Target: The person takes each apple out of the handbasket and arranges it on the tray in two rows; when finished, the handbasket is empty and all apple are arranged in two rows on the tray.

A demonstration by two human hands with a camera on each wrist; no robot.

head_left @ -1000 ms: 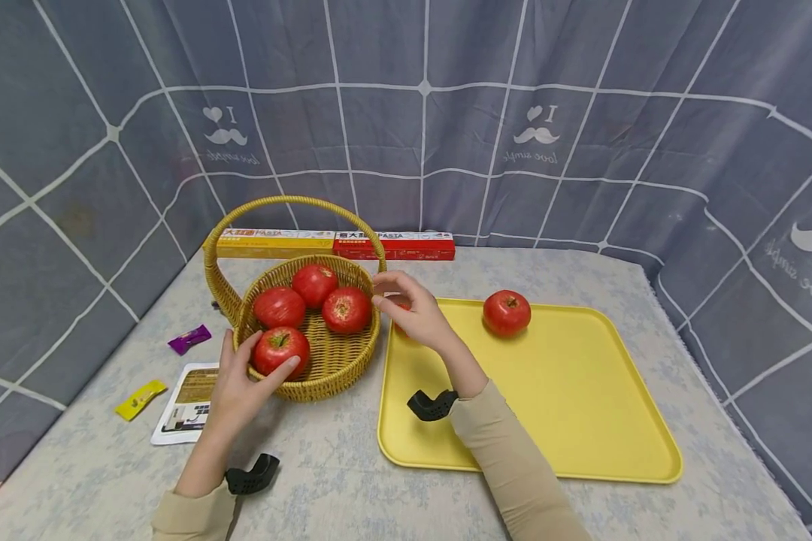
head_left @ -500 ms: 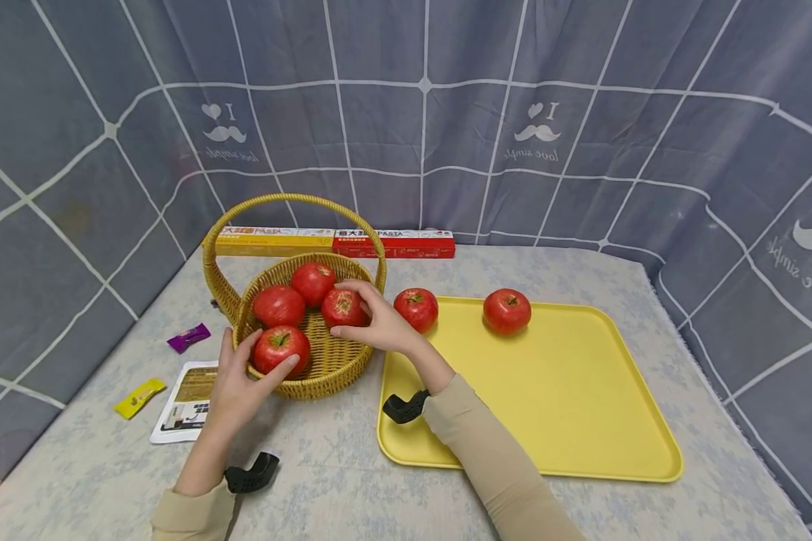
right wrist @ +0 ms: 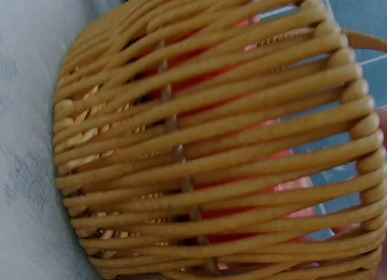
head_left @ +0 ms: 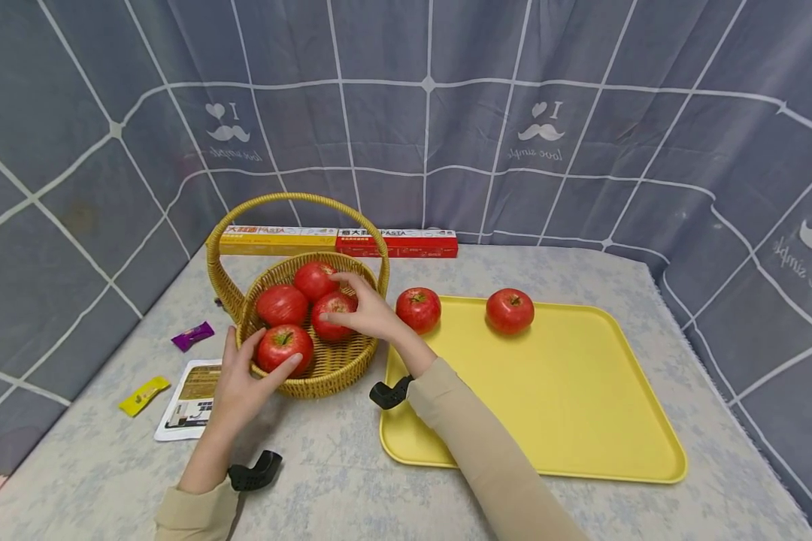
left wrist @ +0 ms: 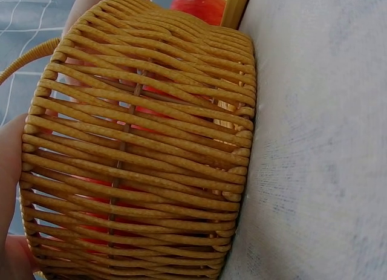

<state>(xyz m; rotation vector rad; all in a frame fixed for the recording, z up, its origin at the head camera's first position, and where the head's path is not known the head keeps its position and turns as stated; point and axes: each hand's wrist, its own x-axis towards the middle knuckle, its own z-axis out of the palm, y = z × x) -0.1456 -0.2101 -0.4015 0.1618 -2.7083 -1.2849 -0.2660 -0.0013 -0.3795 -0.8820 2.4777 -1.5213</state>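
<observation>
A woven basket (head_left: 328,383) with a tall arched handle holds several red apples. My left hand (head_left: 238,391) grips the front-left apple (head_left: 286,350), thumb on its near right side and fingers along its left. Around the right-hand apple (head_left: 331,317) curl the thumb and fingers of my right hand (head_left: 374,312), which reaches over the rim. Behind these lie a left apple (head_left: 280,305) and a back apple (head_left: 315,279). Both wrist views are mostly filled by the basket's woven wall (left wrist: 139,153), and its slats (right wrist: 211,135) partly hide the apples.
Right of the basket lies a yellow tray (head_left: 548,406), with one apple (head_left: 418,309) at its back-left corner and another apple (head_left: 510,310) along its back edge. Pasta boxes (head_left: 395,244) stand behind. Wrapped sweets (head_left: 192,336) and a white packet (head_left: 191,402) lie left.
My right hand has let go of the apple at the tray's corner, moved left into the basket and taken hold of the right-hand apple, which has shifted slightly left. My left hand has stayed put.
</observation>
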